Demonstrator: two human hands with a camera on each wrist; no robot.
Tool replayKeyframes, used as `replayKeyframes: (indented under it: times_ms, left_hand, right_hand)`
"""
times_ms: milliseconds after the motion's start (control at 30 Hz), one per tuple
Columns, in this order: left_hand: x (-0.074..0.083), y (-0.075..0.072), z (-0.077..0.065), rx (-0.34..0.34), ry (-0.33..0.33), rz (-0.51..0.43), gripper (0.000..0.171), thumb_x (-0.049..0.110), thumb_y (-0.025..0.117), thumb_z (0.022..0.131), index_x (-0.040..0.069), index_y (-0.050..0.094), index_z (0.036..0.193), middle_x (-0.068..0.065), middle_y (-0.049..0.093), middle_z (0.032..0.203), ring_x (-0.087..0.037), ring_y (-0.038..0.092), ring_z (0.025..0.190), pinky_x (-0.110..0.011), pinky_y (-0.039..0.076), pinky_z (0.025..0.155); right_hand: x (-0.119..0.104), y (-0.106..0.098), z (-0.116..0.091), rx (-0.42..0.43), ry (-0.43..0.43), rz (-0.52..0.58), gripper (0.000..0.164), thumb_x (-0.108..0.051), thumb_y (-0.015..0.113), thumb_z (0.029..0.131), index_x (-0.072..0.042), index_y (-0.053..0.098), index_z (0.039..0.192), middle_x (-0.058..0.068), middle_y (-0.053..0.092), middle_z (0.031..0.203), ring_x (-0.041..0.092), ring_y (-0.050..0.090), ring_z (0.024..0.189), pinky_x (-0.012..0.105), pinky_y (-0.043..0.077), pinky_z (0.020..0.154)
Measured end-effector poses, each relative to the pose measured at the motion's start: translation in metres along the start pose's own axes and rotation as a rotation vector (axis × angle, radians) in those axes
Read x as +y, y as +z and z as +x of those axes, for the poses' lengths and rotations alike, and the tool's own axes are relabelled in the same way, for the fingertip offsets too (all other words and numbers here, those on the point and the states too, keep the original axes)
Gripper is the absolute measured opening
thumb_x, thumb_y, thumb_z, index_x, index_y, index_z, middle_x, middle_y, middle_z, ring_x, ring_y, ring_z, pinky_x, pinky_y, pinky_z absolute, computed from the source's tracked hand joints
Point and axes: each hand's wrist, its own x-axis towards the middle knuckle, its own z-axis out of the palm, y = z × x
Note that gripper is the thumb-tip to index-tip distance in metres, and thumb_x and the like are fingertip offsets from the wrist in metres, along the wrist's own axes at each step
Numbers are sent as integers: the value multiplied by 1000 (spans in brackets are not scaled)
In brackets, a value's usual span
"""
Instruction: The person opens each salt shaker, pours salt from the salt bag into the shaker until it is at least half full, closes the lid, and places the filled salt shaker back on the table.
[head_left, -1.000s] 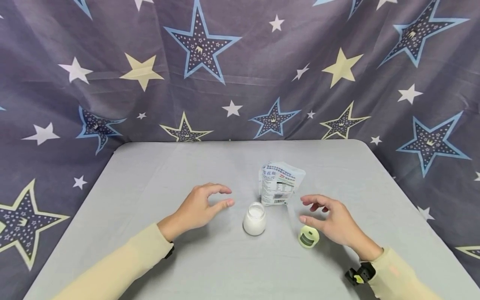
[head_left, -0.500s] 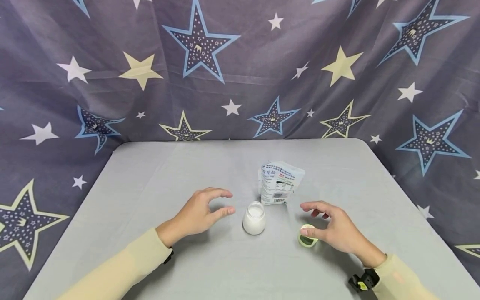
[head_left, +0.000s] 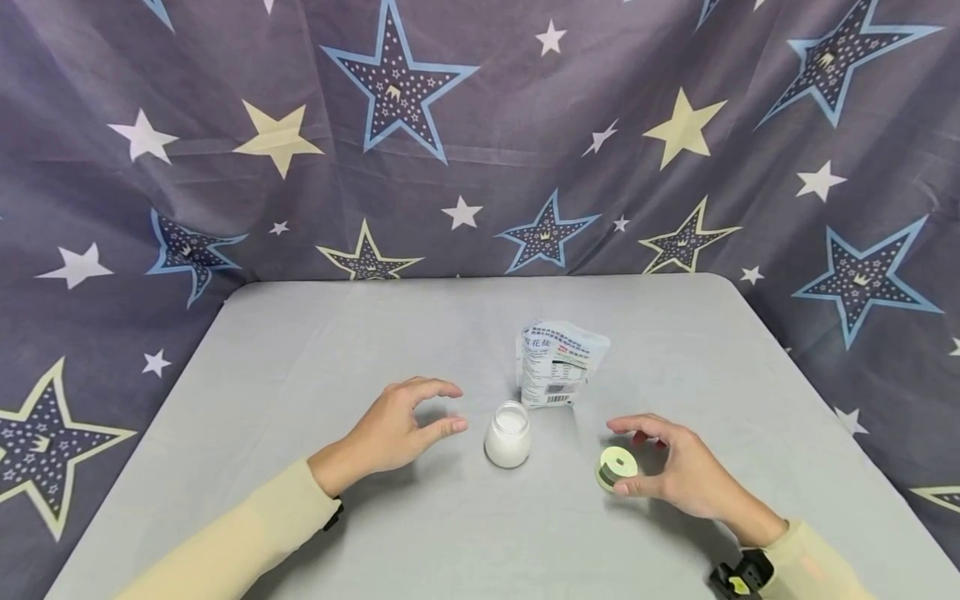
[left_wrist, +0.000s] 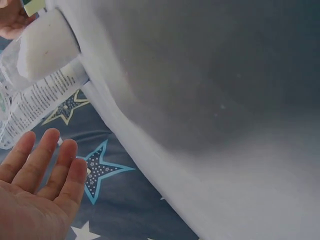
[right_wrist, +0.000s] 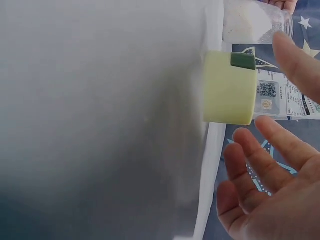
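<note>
Okay, so going left to right: the bare left hand point(head_left: 397, 425), in a cream sleeve, hangs over the grey-covered table point(head_left: 337, 333) with thumb and fingers spread apart, nothing in its grasp. Its gap faces right, toward the small round clear jar with white stuff inside point(head_left: 507, 439). That jar is upright, no lid on it, just off the fingertips and clearly nearer this hand than the other one.

Right behind it, a bit further along, stands the pale blue and white printed plastic-looking pouch point(head_left: 558, 367), leaning slightly.

Next is the squat pale yellow-green cylinder with a dark green patch on its side point(head_left: 617, 463). It sits on the table right of the jar, round face up, so its axis looks vertical to me. The bare right hand point(head_left: 693, 471) is easily the nearer one, just to the cylinder's right, thumb on the near side, fingers on the far side, all spread. I'd say that's the relation that counts: cylinder basically at the mouth of the grip. From the head view I can't tell if the thumb touches; the right wrist view seems to show a gap.
</note>
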Motion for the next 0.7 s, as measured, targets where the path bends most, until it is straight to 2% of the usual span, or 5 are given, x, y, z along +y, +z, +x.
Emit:
replayKeyframes:
  times_ms: [300,467,700]
  left_hand:
    - [0,-1,-2,0,-2,-4,42,39,81,89,15,72,123,1,71,125,-24,64,122,-48,49,104]
    - [1,-1,-3,-8,-3,-8,42,39,80,89,15,72,122,1,71,124,-24,64,122,-48,49,104]
    - [0,-1,-5,-18,-15,-1,43,40,80,89,15,72,122,1,71,125,-24,63,123,-48,49,105]
  right_hand:
    - [5,4,-7,-35,120,108,71,-26,100,61,-12,70,125,-3,70,114,15,60,96,30,48,82]
    - [5,7,-8,-50,172,154,69,-21,99,62,-10,70,124,-1,70,113,15,60,94,29,48,80]
    - [5,9,-8,-54,208,178,62,-17,98,65,-10,71,121,2,71,108,16,61,90,27,48,76]
